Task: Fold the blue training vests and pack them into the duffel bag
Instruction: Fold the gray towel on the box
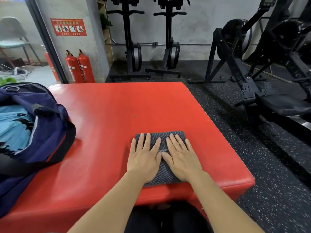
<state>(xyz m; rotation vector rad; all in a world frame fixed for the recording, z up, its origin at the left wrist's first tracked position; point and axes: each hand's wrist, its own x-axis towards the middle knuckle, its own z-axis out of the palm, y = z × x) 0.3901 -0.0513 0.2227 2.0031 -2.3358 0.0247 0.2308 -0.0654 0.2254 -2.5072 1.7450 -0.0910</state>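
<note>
A folded dark grey striped cloth (162, 137) lies near the front edge of the red padded platform (117, 105). My left hand (144, 157) and my right hand (180, 157) lie flat on it side by side, fingers straight, thumbs touching, pressing it down. At the left stands an open navy duffel bag (50, 125). Light blue vests (15, 126) lie folded inside it.
The platform's right edge drops to a black speckled rubber floor (269, 165). Black rowing machines (252, 64) stand at the right and upright against the back wall. Two red fire extinguishers (80, 68) stand beyond the platform's far left corner.
</note>
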